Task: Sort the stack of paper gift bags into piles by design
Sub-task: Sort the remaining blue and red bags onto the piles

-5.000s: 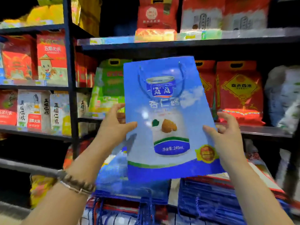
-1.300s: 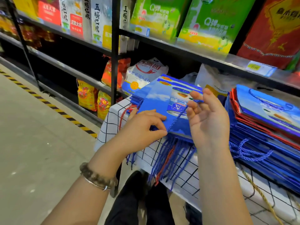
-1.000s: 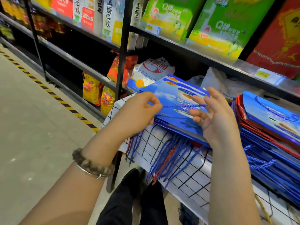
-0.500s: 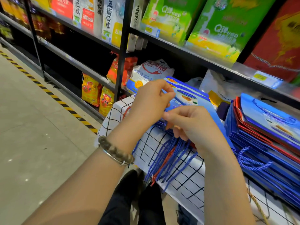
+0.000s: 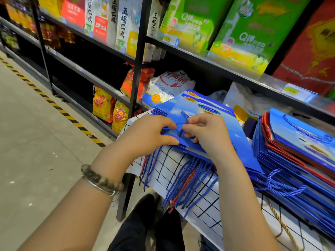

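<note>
Blue paper bags lie in two piles on the grid-cloth tabletop [image 5: 199, 201]: the unsorted stack [image 5: 297, 160] at right of frame, the sorted pile [image 5: 213, 122] at centre, cords hanging off the near edge. Left hand [image 5: 145, 134] pins the top bag flat; right hand [image 5: 204, 134] pinches its blue cord [image 5: 185, 117], likely tucking it. Half a second ago both hands were higher, fumbling together.

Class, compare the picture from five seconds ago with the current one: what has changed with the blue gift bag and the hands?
The blue gift bag, then held upright in the air, now lies on the left pile. Both hands let go of its edges; the left hand and right hand now pinch its cord handle. The right-hand pile stayed put.
</note>
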The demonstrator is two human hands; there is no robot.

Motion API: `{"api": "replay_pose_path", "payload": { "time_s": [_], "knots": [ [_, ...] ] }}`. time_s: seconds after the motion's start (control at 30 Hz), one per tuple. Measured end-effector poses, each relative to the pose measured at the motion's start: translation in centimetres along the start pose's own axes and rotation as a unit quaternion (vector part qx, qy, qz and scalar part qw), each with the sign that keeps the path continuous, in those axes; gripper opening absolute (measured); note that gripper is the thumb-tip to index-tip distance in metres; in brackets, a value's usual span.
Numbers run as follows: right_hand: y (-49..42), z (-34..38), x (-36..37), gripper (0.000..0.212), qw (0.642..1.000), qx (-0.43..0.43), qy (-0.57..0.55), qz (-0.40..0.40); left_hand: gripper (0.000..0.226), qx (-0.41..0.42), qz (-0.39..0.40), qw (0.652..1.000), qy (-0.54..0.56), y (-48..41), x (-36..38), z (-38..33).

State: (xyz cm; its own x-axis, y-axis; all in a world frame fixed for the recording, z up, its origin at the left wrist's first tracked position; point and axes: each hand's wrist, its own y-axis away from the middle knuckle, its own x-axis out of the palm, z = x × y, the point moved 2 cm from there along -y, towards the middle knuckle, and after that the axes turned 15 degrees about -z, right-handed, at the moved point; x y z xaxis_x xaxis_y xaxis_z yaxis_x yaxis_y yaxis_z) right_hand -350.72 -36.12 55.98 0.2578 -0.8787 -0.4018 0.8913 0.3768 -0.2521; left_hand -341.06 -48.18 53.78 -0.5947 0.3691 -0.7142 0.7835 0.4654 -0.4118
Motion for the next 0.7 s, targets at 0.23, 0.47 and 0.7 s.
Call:
{"api": "replay_pose_path", "payload": {
  "time_s": [0.23, 0.47, 0.7],
  "knots": [
    [0.1, -0.2, 0.5, 0.022, 0.999, -0.029, 0.038, -0.009, 0.035, 0.016, -0.06, 0.998, 0.003, 0.2, 0.1, 0.3],
    [-0.3, -0.4, 0.3, 0.022, 0.997, -0.04, 0.061, 0.0, 0.025, 0.036, -0.085, 0.996, 0.006, 0.3, 0.3, 0.1],
    [-0.6, -1.3, 0.5, 0.023, 1.0, 0.001, -0.001, -0.012, 0.038, 0.095, -0.145, 0.985, -0.003, 0.5, 1.3, 0.5]
  ]
}}
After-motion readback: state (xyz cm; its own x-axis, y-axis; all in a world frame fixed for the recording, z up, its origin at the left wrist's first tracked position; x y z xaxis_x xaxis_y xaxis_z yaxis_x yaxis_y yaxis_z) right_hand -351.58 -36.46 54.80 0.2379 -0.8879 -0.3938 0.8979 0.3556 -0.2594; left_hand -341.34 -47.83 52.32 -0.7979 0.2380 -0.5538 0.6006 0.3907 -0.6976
